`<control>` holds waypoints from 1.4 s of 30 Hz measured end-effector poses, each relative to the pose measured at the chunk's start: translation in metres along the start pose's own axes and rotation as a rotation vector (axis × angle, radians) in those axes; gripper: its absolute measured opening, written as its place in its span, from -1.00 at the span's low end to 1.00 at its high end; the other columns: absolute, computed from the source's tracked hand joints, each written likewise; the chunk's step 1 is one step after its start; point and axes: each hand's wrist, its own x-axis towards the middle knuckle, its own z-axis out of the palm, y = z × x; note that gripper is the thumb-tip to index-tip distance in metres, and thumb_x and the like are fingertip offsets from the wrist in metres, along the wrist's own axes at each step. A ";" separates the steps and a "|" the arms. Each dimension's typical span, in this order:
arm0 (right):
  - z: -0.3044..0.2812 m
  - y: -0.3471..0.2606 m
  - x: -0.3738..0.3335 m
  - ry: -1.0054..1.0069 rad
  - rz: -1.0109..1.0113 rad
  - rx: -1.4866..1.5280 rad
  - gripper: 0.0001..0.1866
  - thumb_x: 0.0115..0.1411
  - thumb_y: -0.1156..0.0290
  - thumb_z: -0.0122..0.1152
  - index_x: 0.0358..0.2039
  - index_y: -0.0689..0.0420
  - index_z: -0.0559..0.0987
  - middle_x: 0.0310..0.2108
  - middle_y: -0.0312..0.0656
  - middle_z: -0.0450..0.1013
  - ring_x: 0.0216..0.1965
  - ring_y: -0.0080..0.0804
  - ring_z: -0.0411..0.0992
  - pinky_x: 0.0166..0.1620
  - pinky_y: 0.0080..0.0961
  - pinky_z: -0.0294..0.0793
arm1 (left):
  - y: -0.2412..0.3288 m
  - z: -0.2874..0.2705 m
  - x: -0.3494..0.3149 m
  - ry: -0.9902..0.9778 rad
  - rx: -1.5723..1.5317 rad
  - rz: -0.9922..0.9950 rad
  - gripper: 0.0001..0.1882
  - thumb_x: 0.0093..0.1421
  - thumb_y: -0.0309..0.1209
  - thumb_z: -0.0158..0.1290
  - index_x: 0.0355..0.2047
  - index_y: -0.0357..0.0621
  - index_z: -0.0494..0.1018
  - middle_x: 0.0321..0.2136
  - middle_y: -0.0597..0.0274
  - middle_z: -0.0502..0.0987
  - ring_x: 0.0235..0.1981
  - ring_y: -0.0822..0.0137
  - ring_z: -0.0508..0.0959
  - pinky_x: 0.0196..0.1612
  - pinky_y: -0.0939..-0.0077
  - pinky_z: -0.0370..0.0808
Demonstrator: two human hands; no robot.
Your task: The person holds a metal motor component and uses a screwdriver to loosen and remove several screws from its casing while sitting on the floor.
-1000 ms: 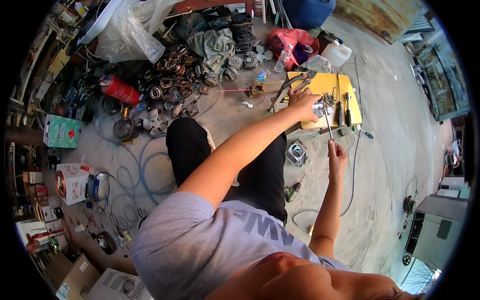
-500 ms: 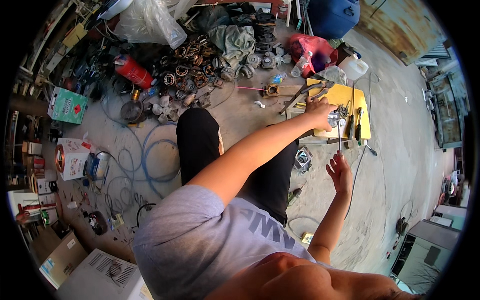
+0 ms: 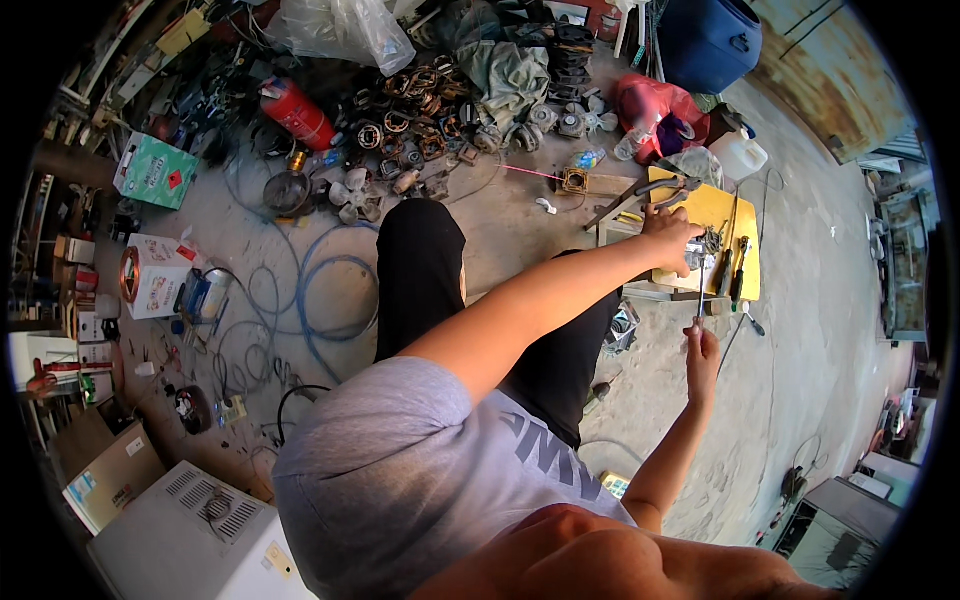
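My left hand (image 3: pixel 672 240) is closed around a small silvery metal part (image 3: pixel 694 257) on a low stand with a yellow board (image 3: pixel 745 208). My fingers cover much of it, so its exact kind cannot be made out. My right hand (image 3: pixel 703 358) pinches a thin tool, seemingly a screwdriver (image 3: pixel 702 298), whose metal shaft runs up toward that part. Whether its tip touches is too small to tell. Beyond my left hand lie dark-handled pliers (image 3: pixel 676 187). Two more long black-handled tools, one a screwdriver (image 3: pixel 741 275), rest on the board's right side.
A square copper-wound motor core (image 3: pixel 574 181) lies left of the stand. Several motor parts (image 3: pixel 430 110) are heaped farther off, near a red cylinder (image 3: pixel 297 115). Coiled blue hose (image 3: pixel 335 300) spreads left of my knees. A white jug (image 3: pixel 742 155) stands behind the board.
The whole view has shifted, so everything appears farther right and lower. My right hand's fingers, spread before, are folded in closer around the tool. My left hand stays on the metal part.
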 end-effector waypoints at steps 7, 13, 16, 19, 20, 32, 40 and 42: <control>0.007 -0.031 -0.003 0.120 0.160 0.007 -0.67 0.25 0.15 0.20 -0.24 0.18 0.44 -0.48 -0.31 0.39 -0.46 -0.49 0.32 -0.31 -0.49 0.37 | -0.004 -0.002 -0.002 0.019 -0.001 -0.010 -0.11 -0.41 -0.07 0.37 0.09 0.22 0.45 -0.08 0.23 0.42 0.01 0.14 0.37 0.11 0.14 0.10; -0.005 -0.022 0.000 -0.018 0.176 -0.156 -0.60 0.33 0.13 0.04 -0.37 0.27 0.47 -0.38 -0.08 0.40 -0.37 -0.13 0.35 -0.15 -0.32 0.37 | -0.002 -0.002 -0.002 0.006 -0.014 -0.014 -0.10 -0.40 -0.07 0.37 0.10 0.24 0.44 -0.06 0.21 0.41 0.03 0.12 0.35 0.12 0.13 0.10; -0.005 -0.020 0.003 0.031 0.023 -0.221 -0.69 0.31 0.21 0.09 -0.27 0.26 0.44 -0.25 -0.06 0.41 -0.32 -0.28 0.39 -0.17 -0.43 0.37 | -0.002 -0.004 -0.002 -0.014 -0.027 -0.021 -0.09 -0.40 -0.07 0.39 0.11 0.26 0.44 -0.05 0.21 0.40 0.04 0.11 0.35 0.12 0.12 0.10; -0.001 -0.038 0.002 0.057 0.177 -0.089 -0.67 0.25 0.25 0.20 -0.12 0.19 0.38 -0.32 -0.11 0.45 -0.27 -0.56 0.37 -0.22 -0.56 0.36 | -0.003 -0.003 -0.003 -0.009 -0.027 -0.020 -0.09 -0.40 -0.06 0.40 0.11 0.26 0.44 -0.04 0.21 0.40 0.04 0.11 0.34 0.12 0.12 0.10; 0.000 -0.052 0.001 0.063 0.188 -0.122 -0.66 0.25 0.21 0.18 -0.14 0.20 0.40 -0.34 -0.11 0.46 -0.28 -0.52 0.38 -0.21 -0.53 0.36 | -0.004 -0.002 -0.003 -0.003 -0.027 -0.022 -0.09 -0.40 -0.06 0.40 0.11 0.26 0.44 -0.04 0.21 0.40 0.04 0.11 0.35 0.12 0.12 0.10; 0.013 0.001 0.006 0.256 -0.185 -0.014 -0.65 0.34 0.18 0.04 -0.17 0.27 0.47 -0.26 0.02 0.42 -0.31 -0.27 0.44 -0.28 -0.36 0.43 | 0.000 -0.002 -0.001 -0.011 -0.001 -0.023 -0.10 -0.40 -0.08 0.38 0.10 0.26 0.44 -0.05 0.21 0.40 0.03 0.10 0.35 0.09 0.10 0.09; 0.001 -0.027 0.001 0.089 0.128 -0.211 -0.72 0.31 0.28 0.08 -0.16 0.27 0.49 -0.50 -0.18 0.37 -0.48 -0.43 0.32 -0.33 -0.50 0.37 | 0.000 0.002 -0.001 -0.006 0.003 -0.021 -0.10 -0.38 -0.07 0.38 0.11 0.28 0.42 -0.02 0.20 0.38 0.03 0.08 0.35 0.09 0.06 0.09; 0.000 -0.020 0.003 0.045 0.106 -0.191 -0.73 0.31 0.28 0.08 -0.17 0.25 0.52 -0.44 -0.14 0.40 -0.44 -0.41 0.34 -0.30 -0.48 0.38 | 0.001 0.000 -0.001 -0.017 0.013 -0.029 -0.10 -0.38 -0.07 0.38 0.12 0.28 0.41 -0.01 0.20 0.38 0.04 0.07 0.34 0.08 0.05 0.10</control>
